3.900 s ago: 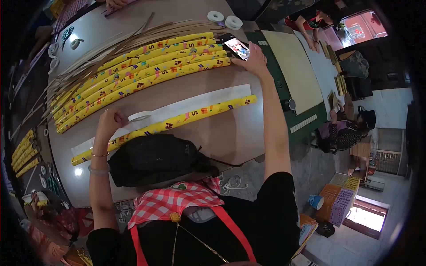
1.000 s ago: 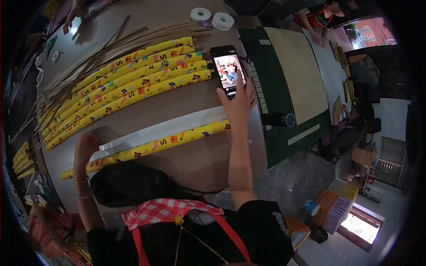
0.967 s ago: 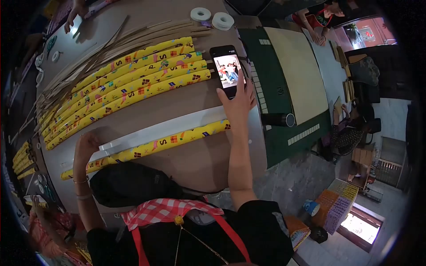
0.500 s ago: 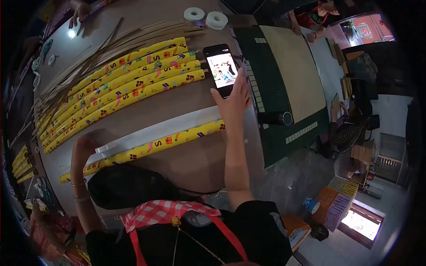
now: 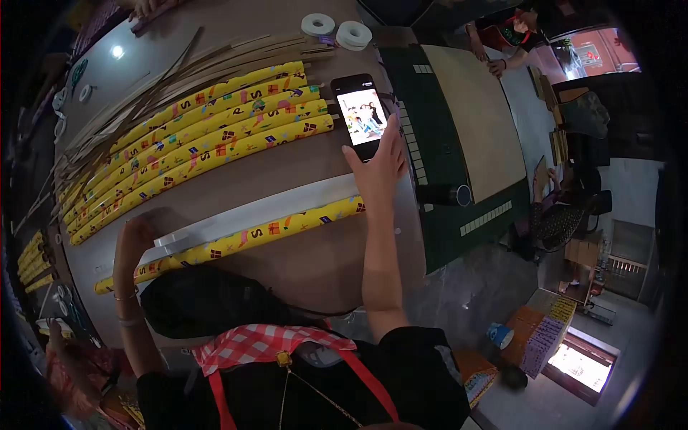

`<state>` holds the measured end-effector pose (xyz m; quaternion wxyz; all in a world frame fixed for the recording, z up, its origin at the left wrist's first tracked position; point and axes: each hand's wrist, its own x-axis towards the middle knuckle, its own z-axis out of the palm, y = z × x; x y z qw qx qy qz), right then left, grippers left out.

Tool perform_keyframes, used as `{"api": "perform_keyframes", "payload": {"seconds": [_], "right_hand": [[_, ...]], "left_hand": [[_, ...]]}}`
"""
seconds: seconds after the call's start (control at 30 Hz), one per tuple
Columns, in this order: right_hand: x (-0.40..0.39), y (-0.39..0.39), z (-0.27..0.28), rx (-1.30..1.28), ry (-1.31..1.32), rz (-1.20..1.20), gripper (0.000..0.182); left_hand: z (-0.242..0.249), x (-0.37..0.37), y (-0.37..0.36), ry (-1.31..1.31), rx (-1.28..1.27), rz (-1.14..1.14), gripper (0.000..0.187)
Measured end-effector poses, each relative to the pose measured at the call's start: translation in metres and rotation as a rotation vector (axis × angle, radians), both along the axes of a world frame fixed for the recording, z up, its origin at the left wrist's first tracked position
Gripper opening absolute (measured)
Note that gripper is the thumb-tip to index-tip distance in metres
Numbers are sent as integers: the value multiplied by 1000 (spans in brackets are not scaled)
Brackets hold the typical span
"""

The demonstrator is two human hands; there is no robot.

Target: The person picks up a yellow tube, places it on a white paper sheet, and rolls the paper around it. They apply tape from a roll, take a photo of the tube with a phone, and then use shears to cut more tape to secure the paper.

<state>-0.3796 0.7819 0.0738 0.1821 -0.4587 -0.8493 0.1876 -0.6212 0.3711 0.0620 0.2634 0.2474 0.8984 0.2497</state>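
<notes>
1. Resting flat near the table's far edge, the phone lay under the right hand, fingers spread and touching its near end; a careless push might have slid it off
2. The left hand pressed, fingers curled, on the tape roll beside the yellow wrapped tube, which could have rolled loose
3. The tube looked long, printed with small coloured motifs, lying on a white strip
</notes>
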Motion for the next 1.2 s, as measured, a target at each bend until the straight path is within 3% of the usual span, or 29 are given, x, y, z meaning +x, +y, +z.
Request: {"api": "perform_keyframes", "payload": {"seconds": [0.27, 0.33, 0.53, 0.7, 0.77, 0.87, 1.03, 1.2], "right_hand": [[-1, -1, 2, -3, -11, -14, 96], [-1, -1, 3, -20, -18, -19, 96], [1, 0, 1, 24, 7, 10, 96], [1, 2, -5, 27, 7, 5, 94], [0, 1, 1, -9, -5, -2, 95], [0, 0, 3, -18, -17, -1, 94], [1, 1, -1, 22, -22, -3, 94], [1, 3, -3, -1, -17, -2, 96]], "left_hand": [[-1, 0, 0, -32, 47, 32, 16], [3, 1, 5, 114, -53, -70, 16], [31, 13, 24, 42, -122, -21, 12], [-5, 1, -4, 63, -28, -9, 14], [4, 4, 4, 52, 53, 47, 17], [19, 12, 16, 196, -26, -63, 16], [16, 4, 13, 26, -11, -29, 17], [1, -1, 5, 62, -16, -70, 17]]}}
